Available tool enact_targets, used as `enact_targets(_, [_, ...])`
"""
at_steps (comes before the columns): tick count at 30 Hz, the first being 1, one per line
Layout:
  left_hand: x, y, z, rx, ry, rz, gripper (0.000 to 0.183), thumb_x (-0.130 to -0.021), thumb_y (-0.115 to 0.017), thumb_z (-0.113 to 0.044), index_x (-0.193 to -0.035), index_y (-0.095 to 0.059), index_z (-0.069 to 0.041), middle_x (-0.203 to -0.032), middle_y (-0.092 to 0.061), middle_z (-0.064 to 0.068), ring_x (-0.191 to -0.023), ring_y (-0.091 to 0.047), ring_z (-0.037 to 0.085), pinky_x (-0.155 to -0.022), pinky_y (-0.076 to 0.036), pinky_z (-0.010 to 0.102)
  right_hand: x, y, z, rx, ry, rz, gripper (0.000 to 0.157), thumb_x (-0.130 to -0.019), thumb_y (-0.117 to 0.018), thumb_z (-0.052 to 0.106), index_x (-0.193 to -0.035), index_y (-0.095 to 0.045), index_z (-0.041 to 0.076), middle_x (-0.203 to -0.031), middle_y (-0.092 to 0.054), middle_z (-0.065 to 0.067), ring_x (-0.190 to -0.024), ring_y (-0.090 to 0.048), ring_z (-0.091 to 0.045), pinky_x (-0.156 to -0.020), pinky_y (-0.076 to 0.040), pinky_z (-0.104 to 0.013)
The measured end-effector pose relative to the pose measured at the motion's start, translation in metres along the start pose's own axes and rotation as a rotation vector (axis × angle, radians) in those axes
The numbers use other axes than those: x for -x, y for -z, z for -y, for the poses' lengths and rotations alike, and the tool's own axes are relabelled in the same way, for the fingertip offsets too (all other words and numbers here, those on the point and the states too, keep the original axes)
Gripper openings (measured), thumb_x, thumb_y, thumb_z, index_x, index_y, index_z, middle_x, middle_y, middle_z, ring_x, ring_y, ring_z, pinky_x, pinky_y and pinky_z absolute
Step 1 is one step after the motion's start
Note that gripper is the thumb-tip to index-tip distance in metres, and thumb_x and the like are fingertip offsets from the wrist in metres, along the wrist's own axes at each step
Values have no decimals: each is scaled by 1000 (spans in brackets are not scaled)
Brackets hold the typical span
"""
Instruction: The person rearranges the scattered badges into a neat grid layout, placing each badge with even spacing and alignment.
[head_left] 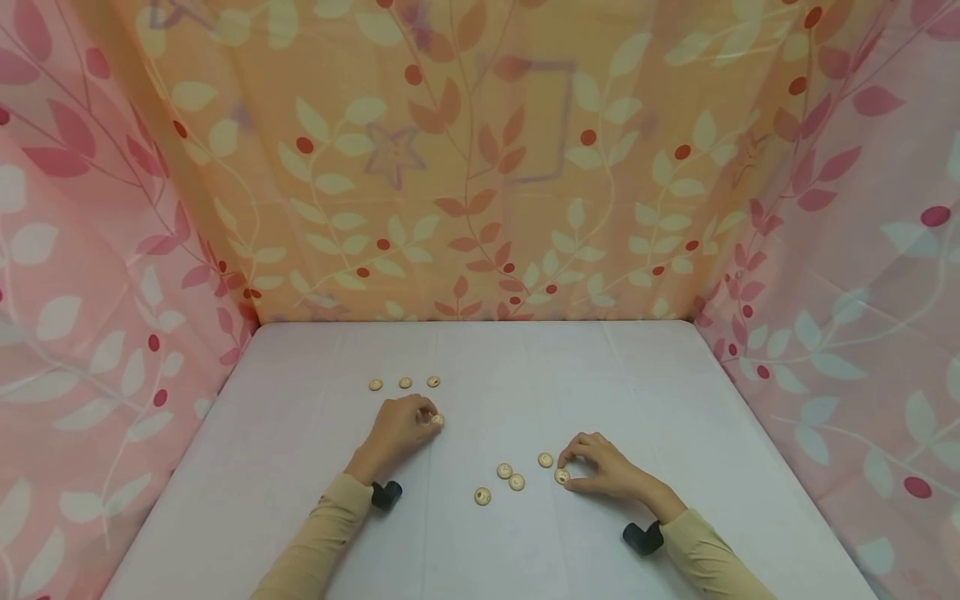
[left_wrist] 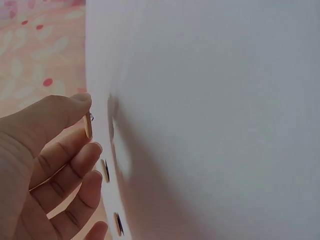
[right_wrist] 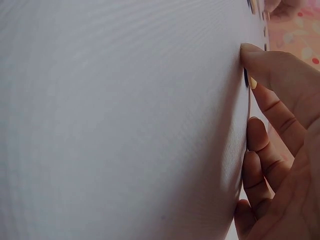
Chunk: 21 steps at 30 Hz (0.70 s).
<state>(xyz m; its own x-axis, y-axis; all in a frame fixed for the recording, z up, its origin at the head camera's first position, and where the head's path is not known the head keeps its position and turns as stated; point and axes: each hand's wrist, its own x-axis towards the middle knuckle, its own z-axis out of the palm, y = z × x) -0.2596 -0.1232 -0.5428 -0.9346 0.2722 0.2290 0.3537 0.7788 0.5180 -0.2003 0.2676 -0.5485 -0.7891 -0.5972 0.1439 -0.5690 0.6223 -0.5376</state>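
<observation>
My left hand [head_left: 402, 425] pinches a small round wooden disc [head_left: 437, 421] between thumb and index finger. In the left wrist view that disc [left_wrist: 88, 125] appears edge-on, held off the white surface. Just behind this hand, three like discs [head_left: 405, 382] lie in a row. My right hand [head_left: 606, 468] has its thumb and index finger about another wooden disc [head_left: 562, 476], which lies on or close to the table. Left of it is a single disc [head_left: 545, 460]. In the right wrist view my thumb and fingers [right_wrist: 270, 65] mostly hide the disc.
A white-covered table [head_left: 645, 383] carries everything. Between the hands lie further discs: two side by side, one of them the nearer disc [head_left: 517, 482], and one separate disc [head_left: 482, 497]. Patterned curtains [head_left: 480, 167] enclose the back and sides. Each wrist wears a black camera [head_left: 642, 538].
</observation>
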Motion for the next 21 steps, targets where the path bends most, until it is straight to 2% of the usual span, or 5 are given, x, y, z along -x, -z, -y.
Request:
enact_targets(6, [-6, 2, 5, -14, 21, -22, 16, -74, -76, -29, -82, -68, -17, -71, -62, -7, -63, -51, 5, -61, -43, 27, 0, 0, 0, 1, -28, 7, 22, -78, -72, 37, -95, -62, 30, -98, -55, 15, -98, -42, -9, -84, -37, -36])
enact_targets(12, [-10, 3, 7, -39, 41, -2, 15, -75, -75, -29, -81, -68, -17, -68, -59, -11, -61, -49, 5, -62, -41, 27, 0, 1, 1, -17, -45, 24, 22, -77, -72, 39, -96, -62, 31, -99, -54, 16, -98, -42, -8, -85, -37, -36])
enact_targets(21, [-15, 4, 8, -23, 49, -17, 15, -75, -75, -29, -81, -68, -17, -64, -57, -13, -59, -50, 5, -61, -42, 28, 0, 1, 0, -14, -45, 25, 22, -77, -72, 38, -96, -62, 31, -99, -54, 16, -97, -41, -7, -84, -37, -35])
